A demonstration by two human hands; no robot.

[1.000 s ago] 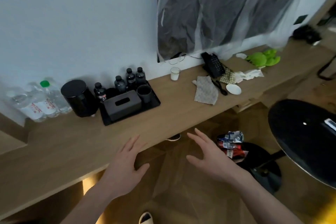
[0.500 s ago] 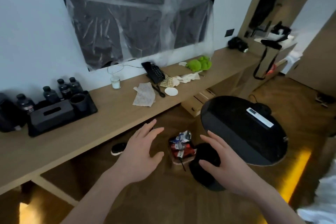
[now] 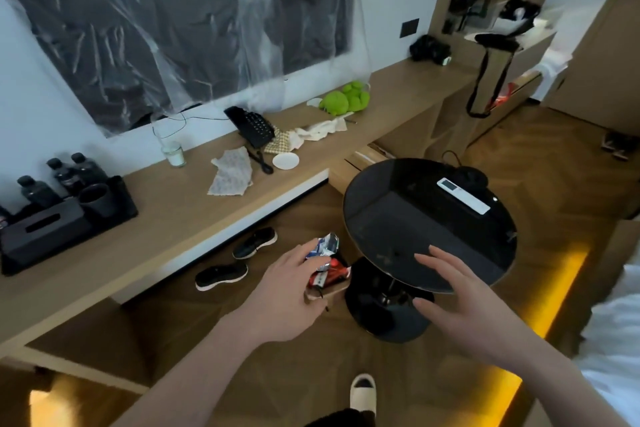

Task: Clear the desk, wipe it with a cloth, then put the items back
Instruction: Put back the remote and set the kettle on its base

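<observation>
Since the frame before, the view has turned more to the right and downward, so the round black side table (image 3: 429, 218) now fills the middle and the black tray (image 3: 69, 218) sits at the far left edge. Both hands have come forward and lower, toward the floor area in front of the counter (image 3: 166, 215).

The left hand (image 3: 287, 298) hangs with its fingers (image 3: 304, 255) loosely spread and holds nothing; it is in front of a small bin (image 3: 329, 284) full of crumpled wrappers, and I cannot tell if it touches them. The right hand (image 3: 460, 305) is also wide open, fingers straight, just at the near rim of the side table, holding nothing.

On the counter lie a patterned cloth (image 3: 232, 173), a black telephone (image 3: 252, 126) with its cord, a small white dish (image 3: 285, 160), a glass candle (image 3: 173, 152), some crumpled white tissue (image 3: 320, 130) and a green plush toy (image 3: 343, 99). On the tray stand a black tissue box (image 3: 38, 225), a dark cup (image 3: 95, 198) and several dark bottles (image 3: 62, 173).

A white remote (image 3: 462, 195) lies on the side table. Two black shoes (image 3: 239, 260) lie on the wood floor under the counter, and a pale slipper (image 3: 363, 392) shows at the bottom.
</observation>
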